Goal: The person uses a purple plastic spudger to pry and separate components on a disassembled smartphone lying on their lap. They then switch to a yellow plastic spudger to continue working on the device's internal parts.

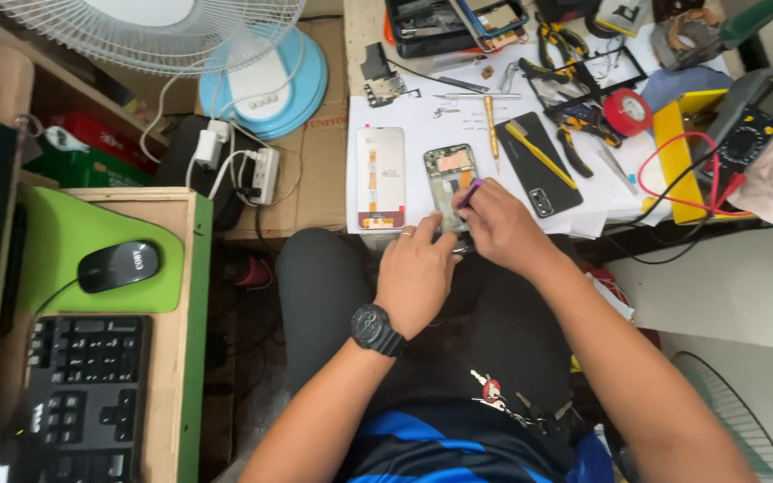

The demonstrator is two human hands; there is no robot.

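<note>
Opened phone [450, 182], back cover off and innards showing, lying upright near the front edge of the worktop [422, 116], on white paper. Right hand [501, 228] over its lower right corner, fingers pinched narrow around a small purple tool [471, 193] whose tip meets the phone's right side. Left hand [416, 273] just below the phone at the front edge, curled, fingertips touching the phone's bottom end; ring on one finger, black wristwatch [376, 329] on the wrist; whether anything sits inside that grip, cannot tell.

Just left of the phone, a separate screen panel [380, 177] with an orange flex strip, face down. Just right, a screwdriver with a yellow handle [491, 125] lying lengthwise, then a black back cover [540, 163] with a yellow stick across it. Farther right, pliers [581, 130], a red roll of tape [627, 111], and a yellow multimeter [744, 125] with red lead near the right edge. Toward the back edge, a small circuit board [379, 80] and a tray of parts [454, 22].

Off the worktop to the left, a power strip [261, 172] with white plugs and a blue fan base [266, 85]. On the side desk, a black mouse [118, 265] on a green pad, black keyboard [87, 394] in front.
</note>
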